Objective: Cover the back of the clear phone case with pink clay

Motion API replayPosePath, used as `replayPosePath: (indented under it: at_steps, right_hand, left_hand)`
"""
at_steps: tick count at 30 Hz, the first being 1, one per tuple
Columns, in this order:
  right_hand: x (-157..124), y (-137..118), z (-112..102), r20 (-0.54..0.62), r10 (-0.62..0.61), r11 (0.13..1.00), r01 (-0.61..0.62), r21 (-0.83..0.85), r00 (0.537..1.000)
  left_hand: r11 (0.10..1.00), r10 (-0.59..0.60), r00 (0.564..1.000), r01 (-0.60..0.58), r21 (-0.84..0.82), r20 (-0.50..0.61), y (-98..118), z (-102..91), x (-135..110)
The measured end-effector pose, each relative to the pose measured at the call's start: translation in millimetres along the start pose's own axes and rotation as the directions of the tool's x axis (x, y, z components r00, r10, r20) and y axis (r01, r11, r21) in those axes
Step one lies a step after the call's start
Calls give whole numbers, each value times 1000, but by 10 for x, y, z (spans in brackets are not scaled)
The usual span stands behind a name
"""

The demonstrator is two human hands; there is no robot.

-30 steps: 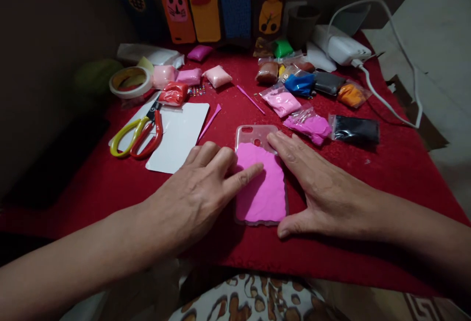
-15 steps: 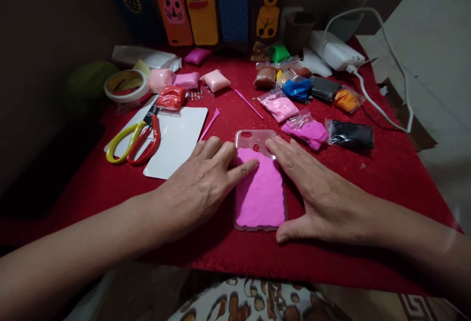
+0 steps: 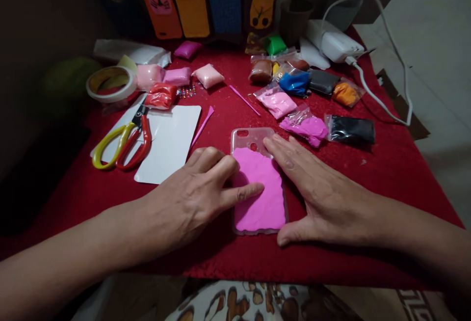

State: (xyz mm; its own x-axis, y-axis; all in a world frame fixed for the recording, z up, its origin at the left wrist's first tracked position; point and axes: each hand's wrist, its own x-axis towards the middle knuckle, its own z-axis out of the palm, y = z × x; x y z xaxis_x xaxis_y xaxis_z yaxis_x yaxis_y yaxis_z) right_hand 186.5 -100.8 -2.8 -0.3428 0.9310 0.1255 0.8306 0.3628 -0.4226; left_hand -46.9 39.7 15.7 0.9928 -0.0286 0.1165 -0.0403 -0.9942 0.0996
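A clear phone case [image 3: 263, 136] lies flat on the red cloth, its camera cut-outs at the far end. A sheet of pink clay [image 3: 257, 213] with wavy edges covers most of its back; the far end is bare. My left hand [image 3: 206, 191] has its fingers curled at the left edge, their tips hidden, while its thumb presses on the clay. My right hand [image 3: 312, 188] lies along the right edge with fingers stretched out, fingertips touching the far right corner and thumb near the close right corner.
Scissors [image 3: 123, 142] rest on a white card [image 3: 167, 139] left, near a tape roll [image 3: 111, 84]. Pink modelling tools [image 3: 245, 100] lie beyond the case. Several clay packets [image 3: 294, 84] sit far right beside a white charger [image 3: 334, 41] with its cable. Decorated cases [image 3: 191, 4] stand behind.
My left thumb has slid down the clay toward me, from near its top to its middle. My right hand holds nearly the same place. The view has shifted slightly.
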Motion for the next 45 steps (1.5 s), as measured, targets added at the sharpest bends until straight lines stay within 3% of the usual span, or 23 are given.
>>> replayPosePath:
  at_steps: [3,9,15,20,23,26,30,39,45]
  right_hand:
    - [3,-2,6,5,7,1000,-7,4,1000]
    - [11,1,6,17,4,1000,-4,12,1000]
    - [8,-12,-7,18,9,1000,-8,-3,1000]
    - [7,-5,2,19,8,1000,-8,-11,1000]
    - [9,-2,8,16,5,999,-5,-32,1000]
    - [6,-8,11,10,5,999,-4,-54,1000]
    - [-2,-18,10,9,15,998,-14,-66,1000]
    - [-2,-26,-12,18,35,999,-35,-15,999]
    - [7,-15,-64,34,62,993,-65,103,998]
  left_hand:
    - [999,-3,999,5,33,-50,-3,41,-6]
    - [994,-65,995,58,-89,-77,-17,20,-32]
    - [999,-39,996,37,-26,-81,4,95,-12]
    - [994,-99,990,95,-50,-100,65,108,27]
    - [998,-63,993,64,13,-100,83,138,50]
    - [998,-23,995,28,50,-95,60,140,57]
    - [997,-73,987,76,22,-141,-18,91,44]
    - [995,-94,989,96,11,-112,-82,114,78]
    - [990,-132,974,138,21,-187,-123,39,-22]
